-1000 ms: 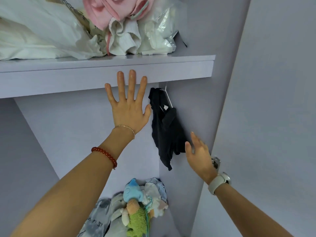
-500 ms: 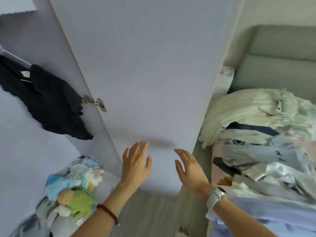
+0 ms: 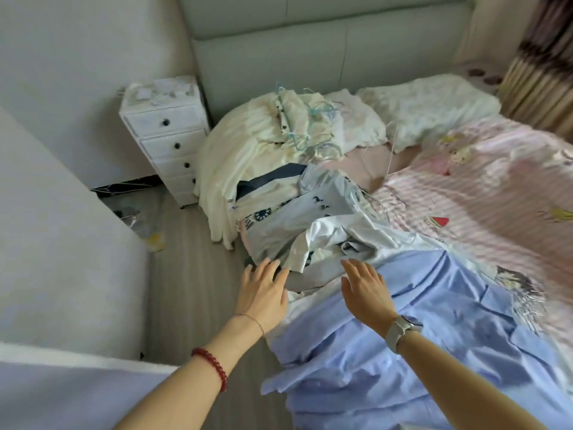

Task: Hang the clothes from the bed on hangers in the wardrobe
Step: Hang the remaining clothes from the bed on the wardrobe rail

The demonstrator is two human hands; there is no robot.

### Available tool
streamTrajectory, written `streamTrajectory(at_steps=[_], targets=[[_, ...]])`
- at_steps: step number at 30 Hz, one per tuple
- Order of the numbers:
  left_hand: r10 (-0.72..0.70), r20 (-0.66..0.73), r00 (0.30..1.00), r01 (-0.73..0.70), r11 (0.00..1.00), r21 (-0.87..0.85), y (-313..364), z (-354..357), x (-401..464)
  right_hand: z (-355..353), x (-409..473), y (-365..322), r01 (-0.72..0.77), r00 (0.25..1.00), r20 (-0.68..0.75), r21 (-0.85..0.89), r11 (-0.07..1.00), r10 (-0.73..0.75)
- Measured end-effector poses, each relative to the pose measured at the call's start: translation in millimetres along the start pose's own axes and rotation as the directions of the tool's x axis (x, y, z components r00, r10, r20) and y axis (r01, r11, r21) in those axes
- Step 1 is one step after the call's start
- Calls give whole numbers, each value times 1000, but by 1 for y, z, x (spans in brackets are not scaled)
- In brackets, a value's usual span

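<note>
Reaching over the near edge of the bed (image 3: 496, 193), both hands are seen from above with nothing held. The left hand (image 3: 263, 293) is spread palm down, its fingers (image 3: 273, 268) straight and slightly apart, their tips at the lower edge of the pile of clothes (image 3: 310, 218); whether cloth is actually touched cannot be told. The right hand (image 3: 366, 293) is likewise flat and relaxed, poised over the lilac-blue garment (image 3: 434, 321) that is spread across the bed's corner and hangs over its side. The pile is heaped at the bed's edge: pale blue and white pieces in front, cream fabric (image 3: 235, 144) behind. A white drawer unit (image 3: 167, 135) is set on the floor beside the bed, against the padded headboard (image 3: 310, 51).
</note>
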State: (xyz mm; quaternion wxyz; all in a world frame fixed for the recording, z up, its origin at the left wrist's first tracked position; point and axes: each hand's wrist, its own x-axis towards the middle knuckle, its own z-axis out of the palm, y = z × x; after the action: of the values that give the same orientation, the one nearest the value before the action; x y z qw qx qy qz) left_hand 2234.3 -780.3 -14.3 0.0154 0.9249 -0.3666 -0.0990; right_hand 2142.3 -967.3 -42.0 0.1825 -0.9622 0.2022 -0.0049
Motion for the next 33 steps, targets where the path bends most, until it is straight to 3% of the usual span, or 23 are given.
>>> streamTrajectory(at_steps=[5,9,15,17,18,20,21,22,23,24,25,26,28,30,31,33], targets=[[29,47,998,-25,997,-78,28,24,130,3,100,82,-163,987,12,39,986,163],[-42,139,989,66,982,-177,46,74,206,21,169,141,-297,955,62,188,936,290],[-250,335,908,287,956,-64,37,131,283,55,239,198,-384,921,156,213,898,357],[-272,309,912,300,953,-47,34,136,297,65,252,210,-381,917,200,187,906,344],[-222,233,947,249,964,-92,34,140,298,70,256,215,-376,915,224,173,910,336],[10,86,996,23,926,-378,46,139,287,75,262,222,-393,903,260,183,901,341],[146,111,983,-73,867,-493,56,134,272,75,264,225,-419,892,276,206,884,358],[279,203,939,-128,828,-546,67,127,257,75,267,226,-454,875,297,237,859,381],[401,351,846,-171,827,-535,78,122,242,75,271,227,-493,858,312,279,824,408],[478,454,752,-229,835,-500,85,123,229,76,275,228,-540,834,332,323,777,441],[495,507,706,-265,848,-459,89,126,220,77,280,230,-584,808,345,366,725,477],[486,488,725,-291,859,-422,90,127,216,76,283,232,-625,780,361,405,668,511],[435,173,884,-331,843,-425,85,131,221,79,287,236,-662,748,370,475,581,550],[356,-118,927,-375,856,-355,82,137,237,81,290,237,-654,750,339,508,560,568],[318,-118,941,-339,890,-304,83,139,246,82,291,238,-637,761,314,524,565,567],[283,112,953,-253,941,-222,92,141,259,80,290,232,-573,805,223,533,623,550]])
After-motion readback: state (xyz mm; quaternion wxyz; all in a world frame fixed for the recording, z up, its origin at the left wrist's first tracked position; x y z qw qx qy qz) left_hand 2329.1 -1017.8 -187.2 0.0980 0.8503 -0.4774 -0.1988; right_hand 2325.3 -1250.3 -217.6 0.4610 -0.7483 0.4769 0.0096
